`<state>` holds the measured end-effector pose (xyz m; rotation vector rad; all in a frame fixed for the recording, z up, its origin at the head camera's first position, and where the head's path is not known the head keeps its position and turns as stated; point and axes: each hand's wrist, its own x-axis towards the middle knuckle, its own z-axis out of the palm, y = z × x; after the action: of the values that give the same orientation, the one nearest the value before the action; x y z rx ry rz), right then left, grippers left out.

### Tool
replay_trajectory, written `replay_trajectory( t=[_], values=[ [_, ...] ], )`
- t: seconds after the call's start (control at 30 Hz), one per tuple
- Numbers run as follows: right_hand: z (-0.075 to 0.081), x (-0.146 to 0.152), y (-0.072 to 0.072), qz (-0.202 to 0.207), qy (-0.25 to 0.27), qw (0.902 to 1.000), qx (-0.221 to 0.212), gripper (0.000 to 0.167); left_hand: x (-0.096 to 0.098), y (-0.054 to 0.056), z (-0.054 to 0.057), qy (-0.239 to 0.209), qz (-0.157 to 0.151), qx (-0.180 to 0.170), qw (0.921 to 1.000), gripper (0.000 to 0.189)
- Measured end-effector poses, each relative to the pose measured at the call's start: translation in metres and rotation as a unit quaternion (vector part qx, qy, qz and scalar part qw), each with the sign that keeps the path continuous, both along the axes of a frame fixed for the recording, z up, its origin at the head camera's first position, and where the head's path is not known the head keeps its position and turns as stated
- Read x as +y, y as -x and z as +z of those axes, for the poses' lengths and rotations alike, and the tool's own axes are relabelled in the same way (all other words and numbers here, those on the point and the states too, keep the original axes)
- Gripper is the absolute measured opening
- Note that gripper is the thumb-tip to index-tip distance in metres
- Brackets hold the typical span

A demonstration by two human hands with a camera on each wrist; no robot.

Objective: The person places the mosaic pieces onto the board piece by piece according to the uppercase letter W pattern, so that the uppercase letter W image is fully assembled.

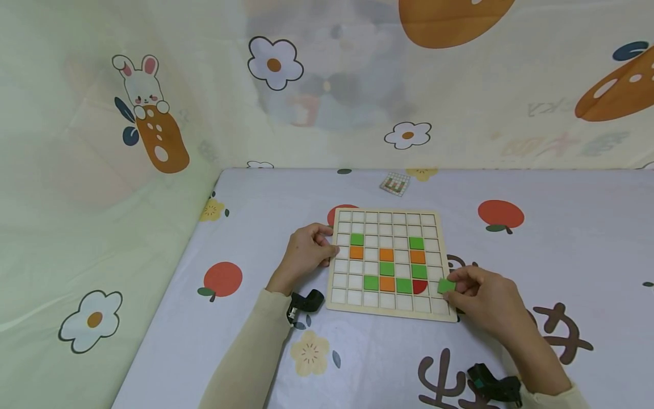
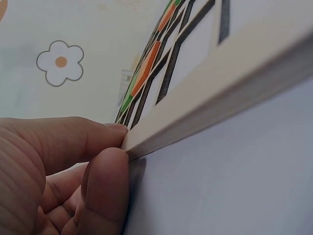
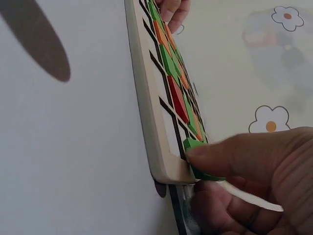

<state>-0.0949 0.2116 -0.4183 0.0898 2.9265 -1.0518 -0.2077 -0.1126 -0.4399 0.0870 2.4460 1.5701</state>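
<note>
A wooden grid board (image 1: 390,313) lies on the table, with several green and orange square tiles and one red rounded tile (image 1: 419,286) set in its cells. My left hand (image 1: 305,253) holds the board's left edge; in the left wrist view, thumb and index fingertip (image 2: 115,127) meet at the pale rim. Over the lower right edge of the board, my right hand (image 1: 487,298) pinches a green square tile (image 1: 445,285) between thumb and fingers. The right wrist view shows this green tile (image 3: 193,143) tilted by the board's corner, partly hidden behind the thumb.
A small card with a grid pattern (image 1: 395,184) lies behind the board near the table's back edge. Printed cloth covers the table (image 1: 265,199), and curtain-like printed walls stand at the back and left. Black devices (image 1: 306,302) are strapped at both wrists.
</note>
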Motion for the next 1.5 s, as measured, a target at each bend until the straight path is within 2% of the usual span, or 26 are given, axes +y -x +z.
replay_trajectory(
  t=[0.17,0.27,0.33,0.43,0.53,0.73,0.93,1.03,1.5],
  values=[
    [0.002,-0.001,0.001,-0.015,0.037,0.999,0.021,0.019,0.0,0.0,0.0,-0.002,0.001,-0.004,1.0,0.033],
    [0.002,-0.001,0.002,-0.01,0.091,0.9955,0.025,0.02,0.0,0.0,0.0,0.001,0.003,-0.004,1.0,0.033],
    [0.002,-0.002,0.003,-0.002,0.139,0.9901,0.02,0.021,0.0,0.0,0.0,0.0,0.003,-0.004,1.0,0.033],
    [0.003,-0.006,0.006,0.011,0.222,0.975,0.0,0.024,0.0,0.0,0.0,0.0,0.003,-0.004,1.0,0.033],
    [0.004,-0.014,0.011,0.02,0.249,0.968,-0.022,0.03,0.0,0.0,0.001,0.002,0.003,-0.003,1.0,0.033],
    [0.004,-0.035,0.025,0.039,0.218,0.9739,-0.048,0.039,0.001,0.0,0.002,0.006,0.0,-0.002,1.0,0.032],
    [0.006,-0.059,0.037,0.079,0.185,0.979,-0.034,0.032,0.0,0.001,0.002,0.009,-0.001,-0.001,1.0,0.033],
    [0.006,-0.069,0.042,0.095,0.177,0.9794,-0.026,0.028,0.0,0.001,0.002,0.009,-0.002,-0.001,1.0,0.033],
    [0.0,-0.105,0.06,0.121,0.155,0.98,-0.03,0.023,-0.001,0.001,0.003,0.009,-0.002,-0.005,0.9999,0.033]
  ],
)
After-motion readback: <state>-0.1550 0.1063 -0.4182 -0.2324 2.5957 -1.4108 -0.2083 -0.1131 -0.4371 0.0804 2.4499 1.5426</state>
